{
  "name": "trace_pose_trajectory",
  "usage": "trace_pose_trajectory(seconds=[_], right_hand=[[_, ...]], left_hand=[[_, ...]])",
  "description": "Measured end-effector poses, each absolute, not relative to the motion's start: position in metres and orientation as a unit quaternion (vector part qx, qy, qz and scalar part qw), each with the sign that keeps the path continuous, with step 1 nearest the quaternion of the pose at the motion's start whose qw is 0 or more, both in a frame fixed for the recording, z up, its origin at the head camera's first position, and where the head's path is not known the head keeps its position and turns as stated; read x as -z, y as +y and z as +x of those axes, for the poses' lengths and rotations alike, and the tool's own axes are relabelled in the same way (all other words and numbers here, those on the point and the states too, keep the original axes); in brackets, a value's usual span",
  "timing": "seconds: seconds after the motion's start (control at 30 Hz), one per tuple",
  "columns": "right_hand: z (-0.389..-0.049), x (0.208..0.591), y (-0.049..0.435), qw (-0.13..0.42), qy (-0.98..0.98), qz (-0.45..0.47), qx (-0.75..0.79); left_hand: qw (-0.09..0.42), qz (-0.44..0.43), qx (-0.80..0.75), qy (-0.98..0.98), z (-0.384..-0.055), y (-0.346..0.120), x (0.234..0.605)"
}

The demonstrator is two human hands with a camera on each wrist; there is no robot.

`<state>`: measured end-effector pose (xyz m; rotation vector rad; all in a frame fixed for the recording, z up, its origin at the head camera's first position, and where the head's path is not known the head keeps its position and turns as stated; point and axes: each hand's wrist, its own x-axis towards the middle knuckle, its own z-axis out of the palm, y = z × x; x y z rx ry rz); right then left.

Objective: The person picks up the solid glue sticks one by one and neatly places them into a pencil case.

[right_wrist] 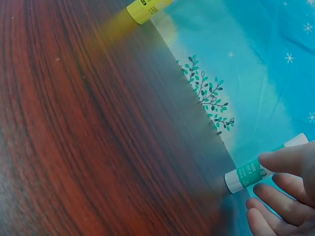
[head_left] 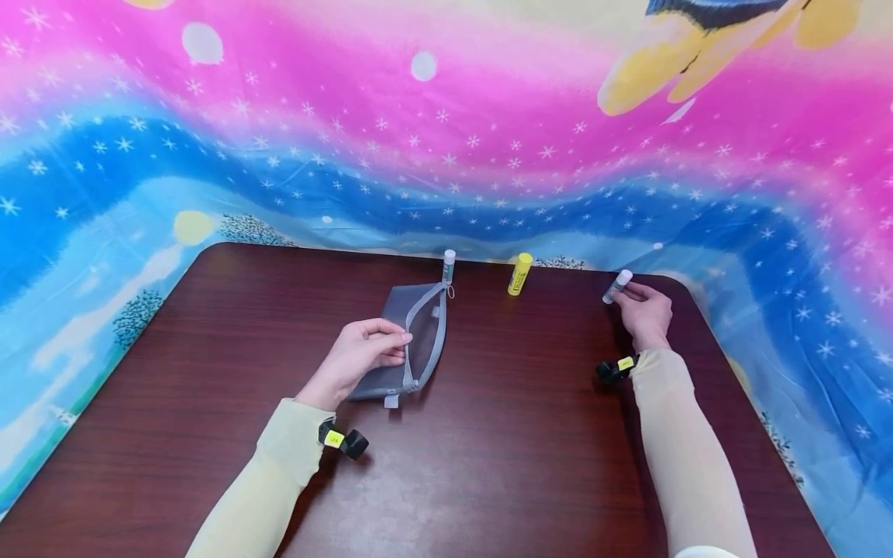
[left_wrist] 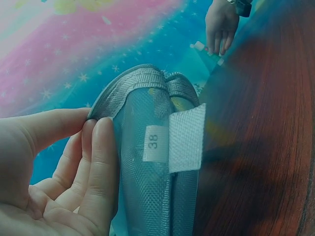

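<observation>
A grey mesh zipper pouch [head_left: 391, 378] lies on the table with its zipped mouth spread apart. My left hand [head_left: 363, 349] pinches one edge of that mouth between thumb and fingers; in the left wrist view a white tag [left_wrist: 155, 143] on the pouch reads 38. Over at the far right, my right hand [head_left: 645, 311] holds a white and green glue stick [head_left: 617, 287] between thumb and fingers. Its label [right_wrist: 251, 171] shows in the right wrist view, the lower end close to the tabletop; whether it touches, I cannot tell.
Near the back edge of the dark wooden table [head_left: 488, 465] a yellow glue stick [head_left: 519, 274] stands upright. Another white-capped glue stick [head_left: 449, 266] stands just behind the pouch. A colourful printed cloth [head_left: 349, 139] hangs around the table's back and sides.
</observation>
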<state>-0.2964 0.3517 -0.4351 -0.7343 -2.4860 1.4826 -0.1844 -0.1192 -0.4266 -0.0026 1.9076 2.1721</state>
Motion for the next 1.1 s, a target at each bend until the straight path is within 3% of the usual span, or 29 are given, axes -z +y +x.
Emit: trace_pose_trajectory(seconds=[1.1], right_hand=[[-0.2976,0.4385,0.3457,0.136,-0.827,-0.243,-0.489]], left_hand=[[0.125,-0.009,-0.743,0.657,-0.186,-0.1198,0.4273]])
